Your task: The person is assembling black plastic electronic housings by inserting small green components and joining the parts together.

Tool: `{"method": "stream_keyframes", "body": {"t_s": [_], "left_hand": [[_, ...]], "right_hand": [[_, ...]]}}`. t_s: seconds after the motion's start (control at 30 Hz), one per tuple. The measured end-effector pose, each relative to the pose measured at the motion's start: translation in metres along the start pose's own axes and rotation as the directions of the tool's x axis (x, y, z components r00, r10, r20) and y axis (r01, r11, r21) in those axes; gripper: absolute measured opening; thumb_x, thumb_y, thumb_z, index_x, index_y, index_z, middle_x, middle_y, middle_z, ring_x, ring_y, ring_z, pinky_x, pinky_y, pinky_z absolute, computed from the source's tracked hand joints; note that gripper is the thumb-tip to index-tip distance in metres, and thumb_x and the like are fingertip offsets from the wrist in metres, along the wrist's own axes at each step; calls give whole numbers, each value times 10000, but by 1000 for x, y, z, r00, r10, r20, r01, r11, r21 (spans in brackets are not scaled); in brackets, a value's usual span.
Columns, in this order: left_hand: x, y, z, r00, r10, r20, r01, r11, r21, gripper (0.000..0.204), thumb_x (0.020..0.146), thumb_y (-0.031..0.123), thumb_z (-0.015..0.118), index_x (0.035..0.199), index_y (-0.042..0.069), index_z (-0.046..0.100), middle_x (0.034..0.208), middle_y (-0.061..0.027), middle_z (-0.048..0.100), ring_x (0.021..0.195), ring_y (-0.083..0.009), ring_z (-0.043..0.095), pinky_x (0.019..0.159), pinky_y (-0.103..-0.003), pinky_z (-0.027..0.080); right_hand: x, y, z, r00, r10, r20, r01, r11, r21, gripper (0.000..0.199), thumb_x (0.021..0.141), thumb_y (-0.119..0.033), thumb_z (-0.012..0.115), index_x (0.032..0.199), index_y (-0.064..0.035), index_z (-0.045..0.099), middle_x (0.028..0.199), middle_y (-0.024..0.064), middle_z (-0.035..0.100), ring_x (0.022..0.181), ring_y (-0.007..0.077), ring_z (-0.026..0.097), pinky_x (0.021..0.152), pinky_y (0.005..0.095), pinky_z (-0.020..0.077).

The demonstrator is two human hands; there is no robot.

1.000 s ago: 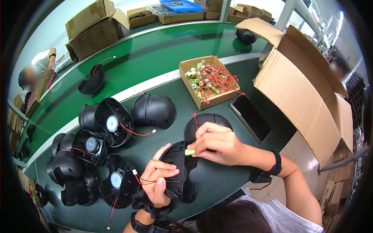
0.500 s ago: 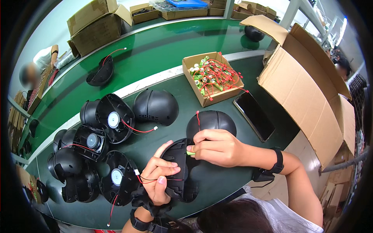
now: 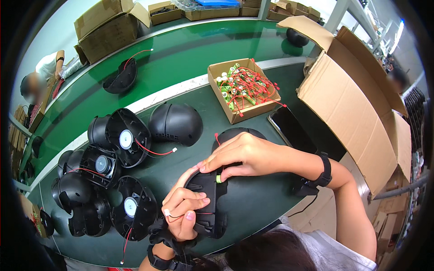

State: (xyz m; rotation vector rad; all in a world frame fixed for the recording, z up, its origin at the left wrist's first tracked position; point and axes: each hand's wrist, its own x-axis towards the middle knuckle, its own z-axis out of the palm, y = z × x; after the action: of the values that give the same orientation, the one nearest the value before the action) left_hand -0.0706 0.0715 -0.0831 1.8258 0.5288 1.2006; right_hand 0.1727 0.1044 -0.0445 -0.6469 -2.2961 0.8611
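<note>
My left hand (image 3: 184, 208) grips a black plastic shell half (image 3: 207, 192) with its fingers across the front. A red wire with a white plug (image 3: 167, 212) lies over those fingers. The right hand (image 3: 237, 157) closes over the shell's upper part, its fingertips on the top edge. Its thumb presses a green battery (image 3: 219, 179) at the shell's right side; most of that battery is hidden. Behind the right hand sits a rounded black shell (image 3: 236, 132), partly covered, with a red wire end (image 3: 217, 137) beside it.
Black shells with speakers (image 3: 126, 140) and red wires cluster at left. A carton of green batteries (image 3: 233, 118) stands beyond my hands, beside a phone (image 3: 291, 128). A large open cardboard box (image 3: 348, 113) is at right. A green conveyor belt (image 3: 181, 54) carries a shell (image 3: 121, 77).
My right hand has moved left and its fingers now rest on the shell's top edge, thumb at the battery. The battery shows closer against the shell. The shell on the belt has shifted slightly right.
</note>
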Motion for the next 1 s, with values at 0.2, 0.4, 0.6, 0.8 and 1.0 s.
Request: {"method": "stream_keyframes", "body": {"t_s": [0.2, 0.4, 0.6, 0.8, 1.0], "left_hand": [[2, 5, 0, 1000, -2, 31, 0, 998, 67, 481, 957, 305, 406, 780, -48, 681, 847, -171, 597, 1146, -537, 530, 997, -602, 392], [5, 6, -11, 994, 106, 23, -109, 964, 241, 344, 872, 193, 439, 867, -32, 700, 943, -191, 656, 1122, -526, 559, 968, -558, 454], [12, 19, -10, 988, 63, 141, -116, 904, 412, 351, 821, 162, 455, 945, -35, 717, 1101, -185, 669, 1168, -494, 542, 982, -529, 456], [10, 17, -10, 992, 28, 127, -68, 946, 316, 367, 845, 131, 437, 1026, -38, 707, 1060, -180, 686, 1150, -484, 548, 1064, -534, 369], [11, 12, -12, 991, 40, 130, -72, 964, 256, 402, 891, 170, 389, 1036, -47, 694, 1030, -191, 688, 1095, -425, 597, 1070, -566, 355]], "right_hand": [[-6, -7, 6, 996, 6, -90, -35, 948, -316, 394, 783, -199, 734, 1127, -28, 647, 957, 104, 687, 868, 309, 653, 785, 388, 505], [-6, -24, -9, 982, -185, -48, 75, 603, -795, 169, 722, -230, 675, 653, -107, 582, 691, -2, 471, 796, 181, 499, 829, 378, 404], [12, -54, 19, 963, -259, -69, 117, 637, -762, 163, 700, -216, 677, 697, -118, 546, 727, -13, 462, 768, 161, 517, 719, 352, 407], [18, -46, 27, 965, -109, -237, -12, 888, -459, 180, 763, -185, 708, 803, -65, 580, 796, 26, 562, 815, 216, 556, 734, 357, 439], [5, -15, 30, 955, 276, -111, -257, 953, 160, 479, 897, -90, 592, 1356, 3, 492, 1350, 171, 558, 1209, 335, 564, 998, 398, 456]]}}
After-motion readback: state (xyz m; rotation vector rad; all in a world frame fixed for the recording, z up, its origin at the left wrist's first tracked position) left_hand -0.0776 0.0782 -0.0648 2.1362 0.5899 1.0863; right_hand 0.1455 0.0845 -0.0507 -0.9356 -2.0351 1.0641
